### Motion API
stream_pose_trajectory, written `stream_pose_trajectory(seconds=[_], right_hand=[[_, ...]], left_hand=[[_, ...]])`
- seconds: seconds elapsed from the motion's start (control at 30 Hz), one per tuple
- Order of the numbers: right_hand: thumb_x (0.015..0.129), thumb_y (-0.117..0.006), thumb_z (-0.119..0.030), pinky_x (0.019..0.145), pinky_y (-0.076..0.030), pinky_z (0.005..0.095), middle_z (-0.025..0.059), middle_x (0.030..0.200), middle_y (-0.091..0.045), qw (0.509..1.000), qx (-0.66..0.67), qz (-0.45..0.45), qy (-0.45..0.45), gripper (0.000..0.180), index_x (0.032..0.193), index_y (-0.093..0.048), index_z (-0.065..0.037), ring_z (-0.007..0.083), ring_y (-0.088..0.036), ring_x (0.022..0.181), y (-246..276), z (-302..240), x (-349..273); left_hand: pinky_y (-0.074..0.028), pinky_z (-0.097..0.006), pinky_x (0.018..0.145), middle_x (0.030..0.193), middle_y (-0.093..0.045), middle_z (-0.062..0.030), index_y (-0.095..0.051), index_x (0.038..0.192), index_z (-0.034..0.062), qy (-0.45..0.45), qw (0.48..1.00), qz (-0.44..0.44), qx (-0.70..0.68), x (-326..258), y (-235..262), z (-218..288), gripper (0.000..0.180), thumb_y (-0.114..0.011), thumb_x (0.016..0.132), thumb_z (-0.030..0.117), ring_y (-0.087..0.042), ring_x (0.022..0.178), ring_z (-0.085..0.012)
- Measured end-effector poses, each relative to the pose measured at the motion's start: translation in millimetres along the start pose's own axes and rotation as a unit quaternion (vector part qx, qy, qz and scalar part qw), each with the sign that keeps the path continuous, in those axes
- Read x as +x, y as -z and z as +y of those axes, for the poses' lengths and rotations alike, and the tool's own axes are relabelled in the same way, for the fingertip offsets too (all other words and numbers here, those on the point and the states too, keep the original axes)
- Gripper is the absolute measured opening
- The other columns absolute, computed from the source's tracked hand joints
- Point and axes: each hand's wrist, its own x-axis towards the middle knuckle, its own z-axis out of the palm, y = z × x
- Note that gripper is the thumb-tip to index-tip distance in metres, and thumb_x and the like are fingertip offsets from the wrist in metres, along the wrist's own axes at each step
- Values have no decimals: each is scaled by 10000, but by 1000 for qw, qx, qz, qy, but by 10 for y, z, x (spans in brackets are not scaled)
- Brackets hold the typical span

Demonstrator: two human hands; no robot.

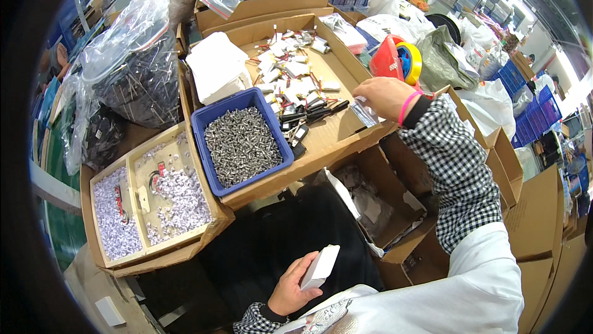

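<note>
Low in the picture, my left hand [289,289] is closed round a small white box [320,266], held tilted over my dark lap. My right hand [388,98] reaches over the right side of a shallow cardboard tray [347,72]. Its fingers are bent and pressed together above some clear plastic packets [364,113]; what sits between the fingertips is hidden. Small silver battery packs with wires [290,69] are scattered across the tray, with several black pen-like pieces [316,113] close to its front edge. A stack of white cards or flat boxes [217,67] lies at the tray's left.
A blue bin [196,125] of small metal cylinders stands in front of the stack. Left of it is a divided wooden tray [131,189] with small white parts. Tape rolls [410,62] stand beyond my right hand. An open carton [404,213] sits below that forearm.
</note>
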Motion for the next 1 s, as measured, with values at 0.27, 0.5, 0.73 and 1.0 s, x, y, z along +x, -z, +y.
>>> stream_pose_trajectory(seconds=[0.27,0.5,0.73,1.0], right_hand=[[799,-607,-142,831,-454,381,146,1022,-592,989,129,-29,66,175,909,-528,-31,301,-576,952,704,19,-198],[791,-561,-139,709,-497,400,153,854,-646,992,21,81,-96,263,1051,-547,-102,314,-635,778,608,64,377],[748,-633,-226,756,-523,380,168,863,-674,987,-106,-46,-113,213,862,-713,-65,309,-658,832,192,-317,956],[747,-611,-224,795,-513,371,178,909,-669,982,-112,-81,-127,232,871,-709,-54,315,-647,885,115,-544,1108]], left_hand=[[-428,-310,917,1223,-497,-159,-370,1354,27,2,1000,15,-23,-23,89,-46,843,-600,781,601,-522,1102,-242],[-428,-307,913,1220,-500,-159,-374,1345,7,14,998,29,-62,-36,129,-67,843,-600,786,596,-524,1099,-234],[-428,-302,911,1210,-507,-150,-384,1337,6,9,996,55,-75,-94,194,-110,820,-602,796,581,-529,1086,-224],[-402,-290,934,1240,-495,-142,-360,1346,-20,5,988,74,-137,-160,235,-216,835,-591,807,574,-506,1108,-198]])
